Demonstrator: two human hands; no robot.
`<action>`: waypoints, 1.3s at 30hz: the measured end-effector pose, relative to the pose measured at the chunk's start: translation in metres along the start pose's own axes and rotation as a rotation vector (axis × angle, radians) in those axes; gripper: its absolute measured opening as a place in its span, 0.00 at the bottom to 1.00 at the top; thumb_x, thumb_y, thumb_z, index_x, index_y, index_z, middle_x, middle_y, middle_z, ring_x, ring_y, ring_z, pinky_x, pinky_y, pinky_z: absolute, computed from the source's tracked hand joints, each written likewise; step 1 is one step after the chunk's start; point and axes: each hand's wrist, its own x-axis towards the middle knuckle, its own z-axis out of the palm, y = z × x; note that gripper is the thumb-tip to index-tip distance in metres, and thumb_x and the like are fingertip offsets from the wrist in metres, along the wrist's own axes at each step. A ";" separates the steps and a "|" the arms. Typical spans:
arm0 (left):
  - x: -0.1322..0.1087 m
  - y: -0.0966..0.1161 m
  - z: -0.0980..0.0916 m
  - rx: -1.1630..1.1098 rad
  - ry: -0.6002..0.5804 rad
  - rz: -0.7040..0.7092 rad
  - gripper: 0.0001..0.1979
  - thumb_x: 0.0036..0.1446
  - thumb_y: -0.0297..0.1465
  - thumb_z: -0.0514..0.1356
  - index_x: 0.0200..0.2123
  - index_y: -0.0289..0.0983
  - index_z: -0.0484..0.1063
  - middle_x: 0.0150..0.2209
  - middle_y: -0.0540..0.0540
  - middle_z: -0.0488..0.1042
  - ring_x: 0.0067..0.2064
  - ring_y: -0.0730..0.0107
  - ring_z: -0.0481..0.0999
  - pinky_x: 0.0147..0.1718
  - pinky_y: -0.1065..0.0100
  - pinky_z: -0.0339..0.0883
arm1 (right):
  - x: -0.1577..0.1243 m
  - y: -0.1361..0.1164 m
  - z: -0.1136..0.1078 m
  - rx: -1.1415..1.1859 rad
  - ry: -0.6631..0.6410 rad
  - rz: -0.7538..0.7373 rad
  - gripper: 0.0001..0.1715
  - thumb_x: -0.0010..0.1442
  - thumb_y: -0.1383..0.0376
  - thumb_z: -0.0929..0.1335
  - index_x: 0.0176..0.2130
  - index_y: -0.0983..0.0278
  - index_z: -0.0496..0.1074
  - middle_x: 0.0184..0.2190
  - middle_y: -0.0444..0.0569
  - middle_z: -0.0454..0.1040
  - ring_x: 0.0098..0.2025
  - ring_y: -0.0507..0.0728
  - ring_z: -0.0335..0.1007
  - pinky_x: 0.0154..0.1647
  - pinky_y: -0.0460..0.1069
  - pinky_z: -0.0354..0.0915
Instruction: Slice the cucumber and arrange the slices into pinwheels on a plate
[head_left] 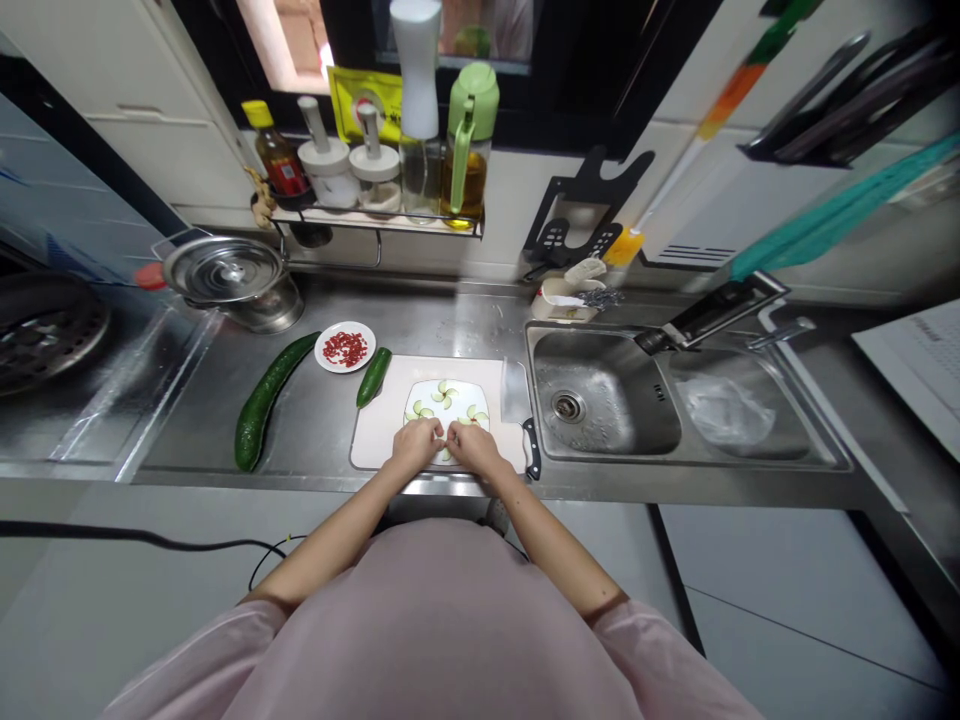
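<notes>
My left hand (417, 444) and my right hand (470, 446) meet over the near side of a white squarish plate (421, 391). The fingers of both are pinched together; what they hold, if anything, is too small to make out. Thin cucumber slices (444, 393) lie on the plate in pinwheel shapes, one partly hidden beneath my hands. Under the plate is a pale cutting board (376, 437). A cleaver (515, 392) rests on its right side, black handle toward me. A cut cucumber piece (373, 377) touches the board's upper left corner.
Left of the board lie a long cucumber (271, 400) and a small plate (320, 359) of chopped red pieces. A lidded steel pot (266, 305) stands farther back. To the right is a double sink (607, 400) with a faucet (712, 310). A shelf (375, 218) holds bottles and jars.
</notes>
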 end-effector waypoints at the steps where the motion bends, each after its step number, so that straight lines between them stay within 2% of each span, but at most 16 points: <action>1: 0.000 0.000 0.000 0.001 0.001 -0.001 0.07 0.54 0.34 0.61 0.38 0.43 0.73 0.38 0.48 0.77 0.45 0.64 0.74 0.39 0.69 0.62 | 0.000 0.000 0.001 0.003 -0.001 0.000 0.10 0.62 0.62 0.63 0.41 0.62 0.71 0.34 0.49 0.75 0.37 0.55 0.67 0.36 0.46 0.53; 5: -0.001 0.000 0.000 -0.022 0.018 -0.005 0.07 0.54 0.35 0.62 0.37 0.43 0.74 0.37 0.48 0.77 0.43 0.64 0.74 0.38 0.69 0.61 | 0.001 0.001 0.002 0.029 0.008 0.002 0.09 0.61 0.62 0.64 0.40 0.61 0.71 0.32 0.48 0.74 0.36 0.55 0.66 0.33 0.46 0.51; 11: -0.001 -0.006 -0.013 -0.166 0.070 -0.046 0.05 0.53 0.35 0.62 0.34 0.42 0.74 0.32 0.51 0.76 0.36 0.69 0.74 0.32 0.71 0.59 | 0.001 0.014 -0.003 0.246 0.158 0.005 0.06 0.59 0.64 0.64 0.35 0.61 0.71 0.27 0.44 0.71 0.30 0.52 0.63 0.30 0.45 0.50; 16: 0.002 -0.021 -0.028 -0.359 0.235 -0.085 0.05 0.52 0.34 0.62 0.33 0.41 0.74 0.29 0.52 0.74 0.31 0.72 0.72 0.29 0.72 0.57 | 0.001 0.038 -0.009 0.505 0.342 0.032 0.08 0.55 0.61 0.64 0.32 0.62 0.70 0.23 0.41 0.68 0.26 0.51 0.60 0.29 0.44 0.51; 20: 0.008 -0.038 -0.033 -0.504 0.407 -0.090 0.08 0.51 0.38 0.61 0.32 0.40 0.74 0.25 0.53 0.71 0.28 0.73 0.70 0.29 0.72 0.58 | 0.000 0.056 -0.014 0.611 0.483 0.083 0.10 0.53 0.58 0.64 0.29 0.62 0.68 0.18 0.38 0.61 0.24 0.51 0.57 0.27 0.45 0.52; 24: 0.014 -0.055 -0.036 -0.651 0.567 -0.124 0.11 0.51 0.39 0.60 0.33 0.38 0.74 0.23 0.53 0.68 0.26 0.73 0.68 0.29 0.73 0.60 | -0.003 0.067 -0.019 0.696 0.577 0.111 0.11 0.51 0.56 0.65 0.29 0.62 0.67 0.18 0.38 0.58 0.23 0.51 0.55 0.28 0.46 0.53; 28: 0.021 -0.067 -0.040 -0.779 0.686 -0.164 0.11 0.50 0.39 0.60 0.33 0.38 0.73 0.21 0.54 0.65 0.24 0.75 0.65 0.27 0.74 0.59 | -0.004 0.070 -0.021 0.775 0.612 0.124 0.12 0.50 0.55 0.65 0.28 0.62 0.67 0.18 0.37 0.56 0.23 0.51 0.54 0.27 0.46 0.53; 33: 0.032 -0.079 -0.043 -0.903 0.791 -0.218 0.12 0.51 0.38 0.60 0.35 0.37 0.72 0.22 0.54 0.65 0.23 0.77 0.64 0.26 0.75 0.59 | -0.005 0.066 -0.020 0.795 0.595 0.138 0.13 0.51 0.54 0.65 0.28 0.62 0.67 0.18 0.36 0.55 0.23 0.50 0.53 0.27 0.46 0.53; 39: 0.051 -0.100 -0.055 -0.859 0.923 -0.390 0.14 0.53 0.38 0.58 0.39 0.36 0.72 0.27 0.52 0.69 0.28 0.75 0.68 0.32 0.73 0.64 | -0.003 0.066 -0.019 0.777 0.590 0.124 0.15 0.52 0.53 0.65 0.29 0.62 0.67 0.18 0.37 0.56 0.24 0.50 0.55 0.27 0.45 0.53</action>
